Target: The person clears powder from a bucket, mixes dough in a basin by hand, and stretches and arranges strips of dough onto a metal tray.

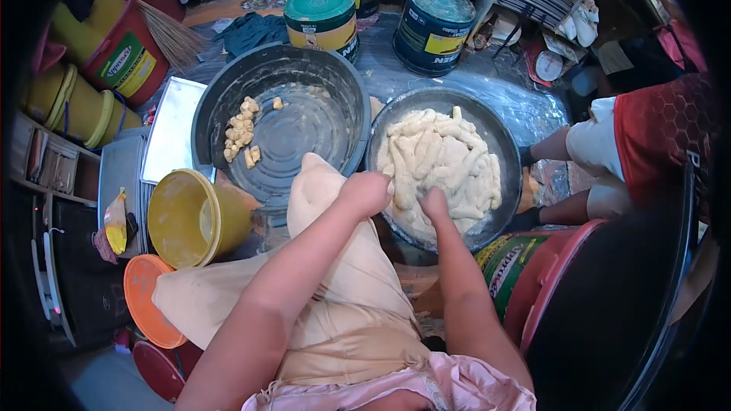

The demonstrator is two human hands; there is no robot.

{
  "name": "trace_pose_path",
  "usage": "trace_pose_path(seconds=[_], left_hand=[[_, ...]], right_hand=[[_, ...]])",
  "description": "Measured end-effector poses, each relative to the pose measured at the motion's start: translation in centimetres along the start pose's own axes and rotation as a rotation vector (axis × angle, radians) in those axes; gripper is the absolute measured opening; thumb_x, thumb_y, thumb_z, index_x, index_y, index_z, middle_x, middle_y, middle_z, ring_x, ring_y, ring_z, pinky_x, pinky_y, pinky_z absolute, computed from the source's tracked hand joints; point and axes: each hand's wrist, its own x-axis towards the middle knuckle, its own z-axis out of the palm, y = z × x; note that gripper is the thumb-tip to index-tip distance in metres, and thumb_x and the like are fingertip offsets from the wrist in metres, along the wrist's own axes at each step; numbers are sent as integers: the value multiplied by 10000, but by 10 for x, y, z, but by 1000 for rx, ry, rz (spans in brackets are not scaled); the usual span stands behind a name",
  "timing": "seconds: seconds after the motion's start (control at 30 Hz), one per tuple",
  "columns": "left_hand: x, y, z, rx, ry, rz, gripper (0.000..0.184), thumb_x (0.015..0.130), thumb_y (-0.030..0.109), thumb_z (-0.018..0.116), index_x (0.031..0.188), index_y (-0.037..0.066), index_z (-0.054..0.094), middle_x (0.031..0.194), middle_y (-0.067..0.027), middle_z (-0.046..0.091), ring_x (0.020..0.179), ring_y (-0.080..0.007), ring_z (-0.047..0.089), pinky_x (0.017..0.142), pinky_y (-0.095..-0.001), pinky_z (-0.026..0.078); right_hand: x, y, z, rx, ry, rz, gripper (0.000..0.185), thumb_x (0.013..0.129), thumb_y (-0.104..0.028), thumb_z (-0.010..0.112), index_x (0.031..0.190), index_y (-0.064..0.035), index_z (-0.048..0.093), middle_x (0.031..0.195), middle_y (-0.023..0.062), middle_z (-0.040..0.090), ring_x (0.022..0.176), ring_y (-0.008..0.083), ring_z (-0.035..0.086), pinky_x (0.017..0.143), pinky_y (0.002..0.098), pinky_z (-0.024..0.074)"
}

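Observation:
A dark round basin in front of me holds a large heap of pale, floury dough lying in thick ropes and lumps. My left hand is at the basin's left rim, its fingers curled closed against the edge of the dough; what they hold is hidden. Closed and pressed down into the dough near the front, my right hand has its fingertips out of sight. To the left, a wider black tub contains a small pile of yellowish chunks on its left side.
Two lidded paint buckets stand behind the basins. A yellow bucket, an orange lid and metal trays are at my left. Another person's legs are close on the right, beside a red bucket.

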Motion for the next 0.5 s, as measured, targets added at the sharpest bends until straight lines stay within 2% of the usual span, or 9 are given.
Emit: trace_pose_path(seconds=[0.13, 0.23, 0.33, 0.5], left_hand=[[15, 1, -3, -25, -62, 4, 227, 759, 183, 550, 893, 31, 653, 926, -179, 651, 886, -342, 632, 791, -445, 504], [18, 6, -10, -40, -103, 5, 239, 768, 201, 554, 900, 21, 640, 930, -177, 651, 889, -342, 630, 792, -448, 502], [20, 7, -16, -53, -124, 10, 253, 777, 221, 562, 908, 15, 629, 928, -177, 649, 893, -341, 627, 796, -449, 499], [17, 6, -21, -79, -118, -7, 268, 782, 246, 582, 902, 9, 618, 926, -174, 645, 898, -342, 621, 796, -450, 493]], right_hand=[[68, -3, 15, 47, 260, 64, 323, 753, -237, 661, 829, 78, 658, 838, 304, 622, 814, 426, 624, 756, 489, 492], [102, -13, 21, 32, 279, 81, 245, 775, -211, 645, 958, -49, 665, 935, 198, 651, 898, 374, 629, 782, 444, 511], [128, -3, 41, 0, 270, 97, 226, 786, -199, 630, 948, -43, 652, 966, 176, 658, 908, 355, 636, 786, 438, 518], [137, -7, 43, -67, 181, 218, 234, 802, -260, 623, 911, -60, 677, 972, 199, 660, 900, 366, 643, 786, 448, 516]])
